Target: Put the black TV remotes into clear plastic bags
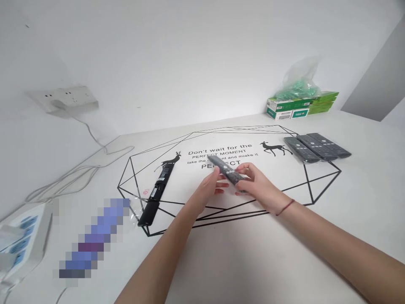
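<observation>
A dark remote control [230, 172] with pale buttons is held tilted above the white mat. My right hand [257, 188] is closed around its near end, thumb on top. At its left side my left hand [209, 188] has its thumb against the edge, and the other fingers reach partly beneath it. A long black device [155, 194] with white labels lies to the left of my hands, apparently back side up. Clear plastic film [136, 213] lies beside it. Several dark remotes [317, 147] rest side by side at the right.
Green and white boxes [287, 108] are stacked at the back right, with a clear bag [300, 82] holding green contents on top. At the left are a power strip [27, 236], loose cables [66, 181] and a wall socket [63, 100]. A blue-purple item at lower left is pixelated.
</observation>
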`<control>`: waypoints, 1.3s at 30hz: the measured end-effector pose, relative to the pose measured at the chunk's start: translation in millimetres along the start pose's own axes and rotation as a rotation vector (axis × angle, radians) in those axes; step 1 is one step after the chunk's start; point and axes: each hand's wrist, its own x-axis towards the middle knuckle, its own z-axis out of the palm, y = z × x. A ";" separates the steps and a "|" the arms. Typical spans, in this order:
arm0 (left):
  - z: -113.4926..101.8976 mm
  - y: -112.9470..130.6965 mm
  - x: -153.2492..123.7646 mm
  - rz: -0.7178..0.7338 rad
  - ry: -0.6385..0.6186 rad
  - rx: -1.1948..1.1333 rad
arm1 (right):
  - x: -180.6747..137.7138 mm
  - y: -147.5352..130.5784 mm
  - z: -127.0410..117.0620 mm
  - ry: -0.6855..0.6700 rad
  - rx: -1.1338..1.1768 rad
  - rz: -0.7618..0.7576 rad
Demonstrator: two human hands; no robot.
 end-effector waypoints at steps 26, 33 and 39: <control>-4.2 15.1 -6.0 -0.123 0.095 -0.472 | -14.8 7.1 5.1 -0.138 -0.693 -0.887; -2.0 10.9 -3.6 -0.091 0.079 -0.449 | -14.7 3.7 2.4 -0.152 -0.666 -0.940; 5.1 10.8 -3.4 -0.081 0.136 -0.487 | -13.5 5.8 1.6 -0.113 -0.675 -1.045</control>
